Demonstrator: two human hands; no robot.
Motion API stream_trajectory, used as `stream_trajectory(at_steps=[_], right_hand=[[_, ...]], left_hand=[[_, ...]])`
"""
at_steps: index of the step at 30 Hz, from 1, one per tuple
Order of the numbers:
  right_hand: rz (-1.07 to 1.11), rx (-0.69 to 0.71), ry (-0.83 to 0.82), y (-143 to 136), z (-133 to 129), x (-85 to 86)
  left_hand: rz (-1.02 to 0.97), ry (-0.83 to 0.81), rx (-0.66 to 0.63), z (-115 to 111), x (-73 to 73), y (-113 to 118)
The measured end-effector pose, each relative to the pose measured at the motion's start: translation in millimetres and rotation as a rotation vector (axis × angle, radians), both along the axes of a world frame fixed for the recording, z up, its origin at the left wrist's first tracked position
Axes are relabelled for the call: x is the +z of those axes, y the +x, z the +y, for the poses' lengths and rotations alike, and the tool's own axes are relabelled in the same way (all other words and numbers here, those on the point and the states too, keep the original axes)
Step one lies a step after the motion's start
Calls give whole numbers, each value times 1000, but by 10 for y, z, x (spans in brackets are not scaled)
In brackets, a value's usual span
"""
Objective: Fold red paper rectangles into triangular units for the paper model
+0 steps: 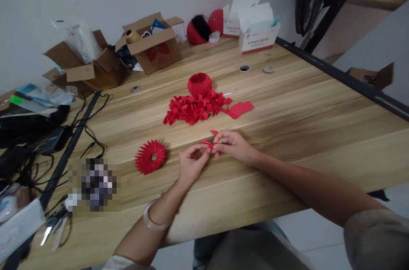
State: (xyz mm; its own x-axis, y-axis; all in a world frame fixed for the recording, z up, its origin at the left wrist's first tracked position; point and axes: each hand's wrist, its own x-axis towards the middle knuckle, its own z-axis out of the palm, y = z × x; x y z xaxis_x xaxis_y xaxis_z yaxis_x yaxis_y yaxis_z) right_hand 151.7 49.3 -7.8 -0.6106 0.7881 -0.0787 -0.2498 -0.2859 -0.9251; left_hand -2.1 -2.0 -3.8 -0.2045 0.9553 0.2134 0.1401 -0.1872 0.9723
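Between my left hand [194,160] and my right hand [232,146] is a small folded red paper piece [207,144], pinched by the fingertips of both. Another pointed red paper piece [214,132] shows just above my right fingers; whether it lies on the table or is held I cannot tell. Left of my hands lies a round, spiky red paper ring [144,157] with a hole in its middle. Beyond my hands is a heap of folded red paper pieces [188,109], with a bowl-shaped red paper form [200,86] behind it. Flat red paper sheets [240,109] lie at the heap's right.
Open cardboard boxes [159,50] and white sticky note boxes [258,41] stand along the wall. Black cables [91,133] and keys [57,221] lie on the left. A blurred patch [96,185] covers something near them. A dark edge strip [338,76] borders the table's right side.
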Motion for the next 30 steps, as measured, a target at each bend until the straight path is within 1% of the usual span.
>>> stream_trajectory(at_steps=[4, 8, 13, 17, 21, 22, 25, 27, 30], right_hand=[[8, -5, -11, 8, -7, 16], [4, -9, 4, 7, -14, 13], [-9, -13, -4, 2, -19, 4], [-28, 30, 10, -10, -39, 1], [-46, 91, 55, -21, -65, -3], [-59, 79, 82, -19, -68, 0], [-130, -22, 205, 3, -68, 26], [-176, -65, 265, 20, -62, 43], [-192, -67, 261, 31, -54, 45]], left_hand=[[-40, -17, -9, 5, 4, -5], [-59, -21, -53, 12, 1, -5], [-53, -24, -65, 21, 2, -6], [-56, 5, -58, 18, 10, -13], [-124, -22, -108, 15, 11, -13], [-154, -36, -122, 17, 10, -10], [-231, -56, -139, 25, 14, 10], [-241, -73, -154, 28, 23, 28], [-231, -126, -189, 27, 38, 44]])
